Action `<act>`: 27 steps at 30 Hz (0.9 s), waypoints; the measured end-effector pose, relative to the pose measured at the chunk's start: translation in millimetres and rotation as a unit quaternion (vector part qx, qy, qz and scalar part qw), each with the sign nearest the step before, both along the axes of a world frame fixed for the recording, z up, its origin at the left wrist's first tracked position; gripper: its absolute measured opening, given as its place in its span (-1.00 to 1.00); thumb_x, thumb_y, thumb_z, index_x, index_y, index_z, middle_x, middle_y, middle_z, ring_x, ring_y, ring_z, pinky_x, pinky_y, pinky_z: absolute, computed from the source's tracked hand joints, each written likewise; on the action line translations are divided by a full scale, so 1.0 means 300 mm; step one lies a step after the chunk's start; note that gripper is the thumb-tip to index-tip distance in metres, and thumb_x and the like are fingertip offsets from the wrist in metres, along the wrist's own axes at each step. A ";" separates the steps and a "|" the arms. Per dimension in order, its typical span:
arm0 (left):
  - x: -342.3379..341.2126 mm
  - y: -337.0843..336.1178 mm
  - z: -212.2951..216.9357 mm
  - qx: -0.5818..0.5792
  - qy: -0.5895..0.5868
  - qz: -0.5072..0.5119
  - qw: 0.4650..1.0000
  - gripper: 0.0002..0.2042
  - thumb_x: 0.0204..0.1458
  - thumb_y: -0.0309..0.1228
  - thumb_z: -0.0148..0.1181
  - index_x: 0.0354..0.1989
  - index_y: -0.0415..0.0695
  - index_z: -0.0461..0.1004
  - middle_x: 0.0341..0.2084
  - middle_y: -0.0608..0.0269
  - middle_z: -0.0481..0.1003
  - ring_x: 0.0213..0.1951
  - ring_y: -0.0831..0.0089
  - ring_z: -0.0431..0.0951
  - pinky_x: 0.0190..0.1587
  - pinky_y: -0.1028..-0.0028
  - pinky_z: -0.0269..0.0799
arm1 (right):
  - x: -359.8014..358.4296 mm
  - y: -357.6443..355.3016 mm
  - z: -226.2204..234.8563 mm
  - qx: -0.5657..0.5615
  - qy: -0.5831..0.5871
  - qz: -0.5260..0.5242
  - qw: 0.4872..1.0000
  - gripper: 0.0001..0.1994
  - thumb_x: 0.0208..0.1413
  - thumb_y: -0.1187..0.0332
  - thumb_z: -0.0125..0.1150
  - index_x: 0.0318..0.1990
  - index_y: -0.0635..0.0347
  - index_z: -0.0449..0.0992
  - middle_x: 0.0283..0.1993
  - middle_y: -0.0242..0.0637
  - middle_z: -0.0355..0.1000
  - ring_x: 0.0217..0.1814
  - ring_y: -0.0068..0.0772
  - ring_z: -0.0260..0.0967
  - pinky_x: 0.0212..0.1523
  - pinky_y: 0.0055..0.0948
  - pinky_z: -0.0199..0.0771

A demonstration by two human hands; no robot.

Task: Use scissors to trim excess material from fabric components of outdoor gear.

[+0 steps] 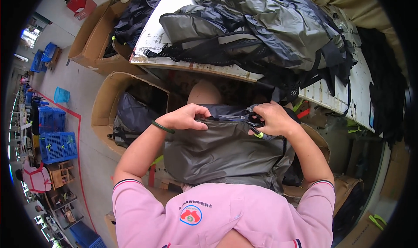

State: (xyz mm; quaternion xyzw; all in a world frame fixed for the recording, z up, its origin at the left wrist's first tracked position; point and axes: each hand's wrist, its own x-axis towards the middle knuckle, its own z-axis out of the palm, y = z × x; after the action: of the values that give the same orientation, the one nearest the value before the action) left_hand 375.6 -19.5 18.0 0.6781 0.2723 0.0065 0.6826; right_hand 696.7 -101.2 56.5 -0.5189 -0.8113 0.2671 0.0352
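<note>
A dark grey, shiny fabric bag (217, 154) lies spread over my lap, its dark upper edge stretched between my two hands. My left hand (189, 117) pinches that edge between thumb and fingers. In my right hand (274, 119) is a pair of scissors (235, 117) with black handles. The blades point left along the edge, toward my left fingertips, and look slightly parted. A small yellow-green tab (258, 135) shows just below the right hand. Whether the right fingers also grip fabric is hidden.
A worn white table (150, 36) ahead carries piled grey bags (278, 30) with black straps hanging over its edge. Cardboard boxes (102, 113) holding dark fabric stand at the left. Farther left are blue crates (58, 147) and a red floor line (79, 161).
</note>
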 end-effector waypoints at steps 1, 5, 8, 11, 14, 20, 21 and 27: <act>-0.001 -0.004 0.010 0.005 0.003 0.003 1.000 -0.74 -0.08 -0.43 0.35 -0.23 -0.25 0.49 -0.40 0.36 0.49 -0.30 0.61 0.40 -0.17 0.56 0.35 | 0.005 0.003 -0.002 -0.001 0.000 0.000 1.000 -0.46 -0.28 -0.14 0.46 -0.39 0.14 0.44 -0.48 -0.29 0.43 -0.29 -0.16 0.44 -0.21 -0.25 0.29; -0.012 -0.022 0.002 0.002 -0.006 0.030 1.000 -0.75 -0.08 -0.44 0.34 -0.25 -0.26 0.49 -0.40 0.36 0.48 -0.30 0.61 0.40 -0.16 0.56 0.36 | 0.004 0.005 -0.032 0.028 0.004 0.040 0.999 -0.46 -0.27 -0.14 0.45 -0.39 0.14 0.41 -0.47 -0.29 0.40 -0.27 -0.16 0.40 -0.19 -0.26 0.26; -0.016 -0.035 -0.001 0.030 -0.014 0.035 0.999 -0.75 -0.08 -0.43 0.33 -0.25 -0.27 0.49 -0.40 0.35 0.48 -0.30 0.60 0.40 -0.16 0.55 0.36 | -0.020 0.008 -0.045 0.037 0.018 0.048 0.998 -0.45 -0.27 -0.13 0.45 -0.40 0.15 0.38 -0.49 -0.30 0.38 -0.29 -0.15 0.38 -0.20 -0.26 0.23; -0.020 -0.039 0.006 0.060 -0.007 0.027 0.998 -0.75 -0.08 -0.42 0.32 -0.25 -0.27 0.49 -0.40 0.33 0.48 -0.29 0.59 0.40 -0.16 0.55 0.35 | -0.043 0.011 -0.055 0.033 0.019 0.053 0.998 -0.45 -0.26 -0.14 0.44 -0.42 0.15 0.37 -0.51 -0.29 0.38 -0.30 -0.14 0.38 -0.22 -0.26 0.22; -0.024 -0.045 0.008 0.069 -0.009 0.032 0.997 -0.76 -0.08 -0.43 0.32 -0.25 -0.26 0.49 -0.41 0.35 0.48 -0.30 0.60 0.40 -0.16 0.55 0.35 | -0.055 0.016 -0.056 0.021 0.013 0.053 0.998 -0.46 -0.25 -0.14 0.44 -0.44 0.16 0.38 -0.50 -0.25 0.40 -0.29 -0.11 0.40 -0.21 -0.25 0.23; -0.029 -0.054 0.018 0.029 -0.002 0.051 0.998 -0.77 -0.07 -0.45 0.31 -0.25 -0.26 0.50 -0.41 0.38 0.49 -0.32 0.64 0.40 -0.20 0.57 0.36 | -0.052 0.008 -0.068 0.013 0.007 0.044 0.999 -0.48 -0.26 -0.11 0.46 -0.45 0.16 0.41 -0.49 -0.17 0.44 -0.31 -0.07 0.43 -0.22 -0.24 0.24; -0.029 -0.055 0.018 0.028 -0.001 0.051 0.998 -0.77 -0.07 -0.45 0.31 -0.25 -0.26 0.50 -0.41 0.38 0.49 -0.32 0.64 0.40 -0.20 0.57 0.36 | -0.052 0.007 -0.068 -0.001 -0.012 0.043 0.999 -0.49 -0.25 -0.11 0.46 -0.45 0.16 0.41 -0.48 -0.16 0.45 -0.31 -0.06 0.43 -0.22 -0.24 0.24; -0.030 -0.054 0.018 0.050 0.000 0.036 0.998 -0.75 -0.07 -0.45 0.31 -0.22 -0.28 0.50 -0.41 0.36 0.49 -0.32 0.63 0.40 -0.20 0.57 0.36 | -0.079 -0.001 -0.060 0.056 0.036 0.041 0.997 -0.48 -0.24 -0.13 0.45 -0.49 0.16 0.43 -0.56 -0.19 0.43 -0.39 -0.05 0.42 -0.18 -0.26 0.24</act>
State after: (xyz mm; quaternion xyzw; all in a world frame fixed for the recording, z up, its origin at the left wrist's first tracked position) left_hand 366.5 -35.6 23.3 0.7014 0.2957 0.0449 0.6470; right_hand 672.9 -101.5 38.5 -0.4721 -0.8438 0.2414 0.0826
